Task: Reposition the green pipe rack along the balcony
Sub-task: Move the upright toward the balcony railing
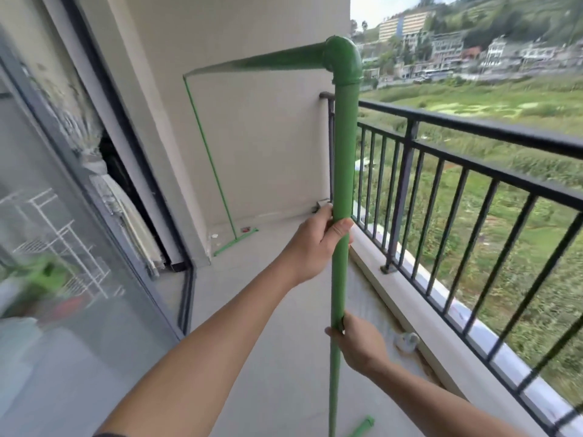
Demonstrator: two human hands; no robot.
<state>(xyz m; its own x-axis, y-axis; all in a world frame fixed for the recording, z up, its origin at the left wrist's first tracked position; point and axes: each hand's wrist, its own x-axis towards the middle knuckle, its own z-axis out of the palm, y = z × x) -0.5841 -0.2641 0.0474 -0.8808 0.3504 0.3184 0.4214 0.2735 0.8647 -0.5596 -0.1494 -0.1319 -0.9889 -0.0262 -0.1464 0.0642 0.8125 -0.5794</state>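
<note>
The green pipe rack point(344, 146) is a frame of green pipes: a near upright post in front of me, an elbow joint at its top, a long top bar running away to a far post by the end wall. My left hand point(315, 244) grips the near post at mid height. My right hand point(359, 342) holds the same post lower down. The far post's foot rests on the balcony floor. A short green foot piece point(362, 427) shows at the bottom near the post's base.
A black metal railing point(473, 171) on a low concrete curb runs along the right side. A glass sliding door point(79, 247) lines the left. A beige end wall closes the far end. A small white object point(407, 342) lies by the curb.
</note>
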